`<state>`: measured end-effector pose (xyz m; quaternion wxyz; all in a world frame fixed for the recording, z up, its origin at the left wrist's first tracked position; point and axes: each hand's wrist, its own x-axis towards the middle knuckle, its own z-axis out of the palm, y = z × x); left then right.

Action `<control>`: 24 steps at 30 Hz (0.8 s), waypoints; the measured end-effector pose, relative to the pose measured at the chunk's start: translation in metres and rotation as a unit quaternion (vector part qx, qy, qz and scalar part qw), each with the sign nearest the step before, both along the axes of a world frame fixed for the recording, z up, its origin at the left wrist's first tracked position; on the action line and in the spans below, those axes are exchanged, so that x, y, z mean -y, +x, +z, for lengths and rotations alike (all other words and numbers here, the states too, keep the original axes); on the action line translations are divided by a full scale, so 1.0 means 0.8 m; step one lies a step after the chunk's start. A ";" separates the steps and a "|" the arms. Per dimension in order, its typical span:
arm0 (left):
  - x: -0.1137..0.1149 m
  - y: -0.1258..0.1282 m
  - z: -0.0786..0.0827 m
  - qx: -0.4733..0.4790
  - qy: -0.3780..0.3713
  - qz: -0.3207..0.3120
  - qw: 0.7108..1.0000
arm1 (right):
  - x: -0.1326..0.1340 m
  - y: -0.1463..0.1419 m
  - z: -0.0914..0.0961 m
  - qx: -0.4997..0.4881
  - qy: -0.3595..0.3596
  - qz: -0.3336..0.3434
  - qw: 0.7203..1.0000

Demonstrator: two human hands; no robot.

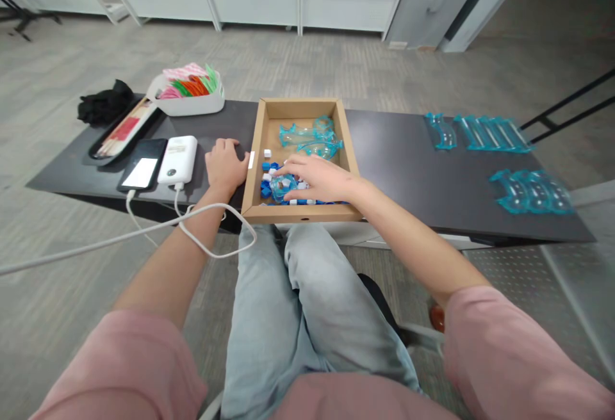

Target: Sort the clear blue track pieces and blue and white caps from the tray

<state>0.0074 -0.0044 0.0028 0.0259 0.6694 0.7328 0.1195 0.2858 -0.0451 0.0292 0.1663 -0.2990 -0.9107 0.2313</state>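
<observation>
My right hand (319, 180) reaches into the cardboard box (250, 173), with thumb and fingers apart. Its fingertips are over a clear teal plastic piece (283, 186) lying among small blue and white blocks (266, 191); whether they touch it I cannot tell. Part of the block pile is hidden under this hand. Farther back in the box lie several more clear teal plastic pieces (302, 135). Resting on the dark table left of the box, my left hand (225, 165) is open and its thumb meets the box's side.
Teal plastic pieces stand in a row (492, 133) and a nearer group (531, 191) on the table's right. At left are a phone (143, 167), a white power bank (177, 161), a black tray (120, 135) and a white basket (192, 106). A white cable (211, 205) crosses my left forearm.
</observation>
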 end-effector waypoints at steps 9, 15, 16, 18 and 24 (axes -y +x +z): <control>0.003 0.003 0.011 -0.010 -0.034 -0.009 0.999 | 0.031 0.180 0.014 -0.137 0.076 -0.188 0.970; -0.003 0.001 0.009 -0.020 -0.044 -0.008 0.999 | 0.055 0.344 -0.016 -0.084 0.069 -0.348 0.931; -0.004 0.001 0.009 -0.023 -0.045 -0.007 0.999 | 0.054 0.362 -0.020 -0.071 0.064 -0.363 0.927; -0.006 0.000 0.007 -0.027 -0.042 -0.004 0.999 | 0.042 0.389 -0.026 -0.044 0.062 -0.379 0.922; -0.008 -0.002 0.005 -0.031 -0.044 0.003 0.999 | -0.059 0.398 -0.039 0.059 0.053 -0.428 0.900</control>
